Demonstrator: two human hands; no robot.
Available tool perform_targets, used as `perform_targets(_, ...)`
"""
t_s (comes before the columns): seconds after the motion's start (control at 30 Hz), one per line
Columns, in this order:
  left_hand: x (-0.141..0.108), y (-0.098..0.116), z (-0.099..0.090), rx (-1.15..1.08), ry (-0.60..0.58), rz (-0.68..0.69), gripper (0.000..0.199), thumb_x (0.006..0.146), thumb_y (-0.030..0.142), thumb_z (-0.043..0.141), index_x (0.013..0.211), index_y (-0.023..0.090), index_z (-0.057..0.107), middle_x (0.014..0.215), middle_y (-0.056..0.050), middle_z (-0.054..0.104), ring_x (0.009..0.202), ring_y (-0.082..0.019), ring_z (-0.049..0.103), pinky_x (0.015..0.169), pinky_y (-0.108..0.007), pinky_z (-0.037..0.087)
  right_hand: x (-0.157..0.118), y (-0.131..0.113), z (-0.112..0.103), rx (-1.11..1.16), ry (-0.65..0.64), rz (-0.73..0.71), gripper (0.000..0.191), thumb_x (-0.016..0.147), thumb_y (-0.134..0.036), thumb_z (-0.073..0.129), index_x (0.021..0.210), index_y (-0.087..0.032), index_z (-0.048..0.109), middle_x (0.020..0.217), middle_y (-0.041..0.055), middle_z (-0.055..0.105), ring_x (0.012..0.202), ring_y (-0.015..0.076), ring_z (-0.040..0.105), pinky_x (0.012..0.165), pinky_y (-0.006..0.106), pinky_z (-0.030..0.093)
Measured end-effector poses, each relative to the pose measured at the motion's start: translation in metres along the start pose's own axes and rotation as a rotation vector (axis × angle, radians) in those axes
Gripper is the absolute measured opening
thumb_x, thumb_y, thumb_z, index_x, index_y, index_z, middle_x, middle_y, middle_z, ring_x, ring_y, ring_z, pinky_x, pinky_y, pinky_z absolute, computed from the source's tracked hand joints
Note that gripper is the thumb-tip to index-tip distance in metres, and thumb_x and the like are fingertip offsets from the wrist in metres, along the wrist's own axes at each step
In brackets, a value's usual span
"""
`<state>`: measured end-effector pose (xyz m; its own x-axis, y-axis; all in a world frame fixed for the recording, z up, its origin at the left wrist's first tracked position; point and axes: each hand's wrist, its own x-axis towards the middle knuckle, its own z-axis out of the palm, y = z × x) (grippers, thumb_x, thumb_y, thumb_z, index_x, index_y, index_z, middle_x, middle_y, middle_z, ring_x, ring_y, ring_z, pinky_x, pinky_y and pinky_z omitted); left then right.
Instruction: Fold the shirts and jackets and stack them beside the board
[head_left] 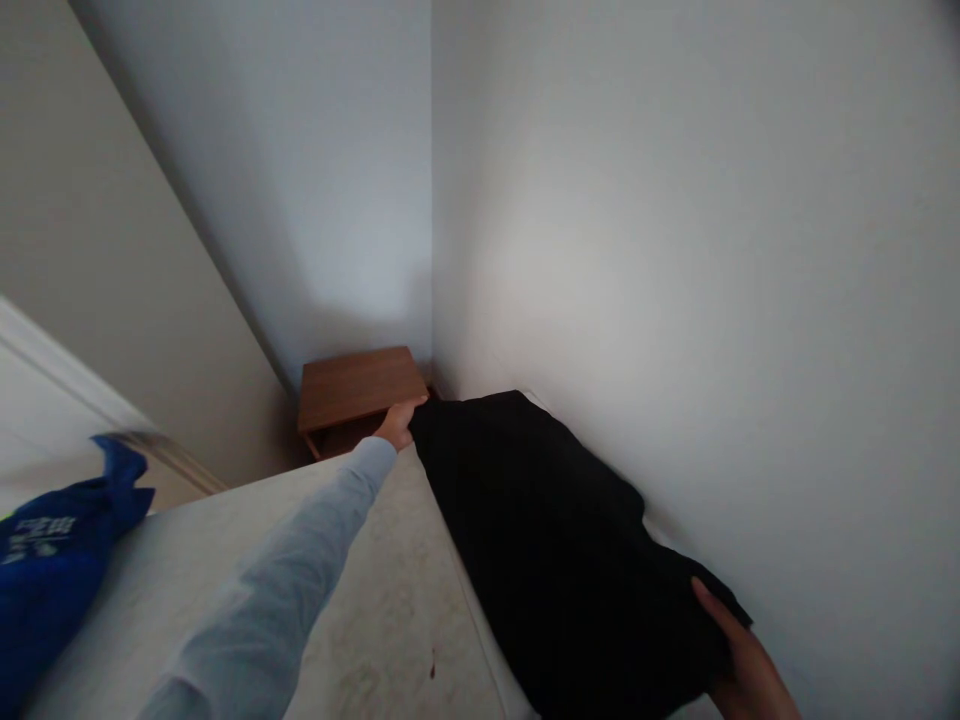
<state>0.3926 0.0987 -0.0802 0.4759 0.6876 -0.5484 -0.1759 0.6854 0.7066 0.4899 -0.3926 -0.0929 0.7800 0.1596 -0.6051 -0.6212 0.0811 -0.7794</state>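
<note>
A piece of black cloth [555,540], perhaps a garment, is stretched between my two hands over the edge of a pale mattress [390,590], close to the wall. My left hand [399,424], at the end of a light blue sleeve, pinches the far left corner of the cloth. At the lower right, my right hand [739,645] grips the near end, with its thumb on top and the other fingers hidden beneath. Folds and the dark colour hide what kind of cloth it is.
A brown wooden bedside table [364,385] stands in the corner beyond the mattress. On the left lies a blue bag [64,570] with white print. A white wall [675,280] runs along the right side, and a tall pale panel [112,250] rises on the left.
</note>
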Motion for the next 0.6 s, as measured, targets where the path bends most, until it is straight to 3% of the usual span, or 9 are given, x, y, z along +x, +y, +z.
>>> perform_targets(0.23,-0.048,-0.024,-0.027,-0.002,0.09,0.14,0.02,0.068,0.004,0.074,0.072,0.016,0.059,0.065,0.0,0.062,0.059,-0.012,0.061,0.064,-0.024,0.05,0.002,0.044,-0.022,0.145,-0.276,0.118,0.06,0.076,-0.061,0.074,0.126,-0.028,0.07,0.139,0.0073,0.064,0.139,0.0337,0.049,0.114,0.053,0.043)
perform_targets(0.4,-0.113,-0.078,-0.032,-0.029,0.111,0.203,0.024,0.065,0.008,0.074,0.07,0.018,0.053,0.066,0.003,0.06,0.061,-0.011,0.06,0.062,-0.023,0.047,-0.018,0.066,-0.007,0.221,-0.336,0.15,0.065,0.071,-0.049,0.085,0.13,-0.029,0.067,0.133,0.0059,0.069,0.135,0.0322,0.054,0.111,0.048,0.049)
perform_targets(0.5,-0.161,-0.115,-0.033,-0.064,0.105,0.195,0.022,0.066,0.01,0.073,0.077,0.018,0.055,0.073,0.0,0.063,0.067,-0.013,0.063,0.063,-0.025,0.05,-0.033,0.065,0.011,0.218,-0.331,0.152,0.069,0.066,-0.028,0.091,0.131,-0.029,0.066,0.125,0.0017,0.074,0.125,0.0285,0.063,0.103,0.041,0.057)
perform_targets(0.6,-0.21,-0.147,-0.039,-0.102,0.081,0.147,0.026,0.07,0.015,0.076,0.089,0.018,0.06,0.086,-0.005,0.07,0.078,-0.019,0.068,0.069,-0.031,0.055,-0.039,0.056,0.022,0.248,-0.323,0.21,0.058,0.065,-0.016,0.09,0.119,-0.024,0.071,0.111,0.0013,0.079,0.107,0.0247,0.073,0.089,0.033,0.063)
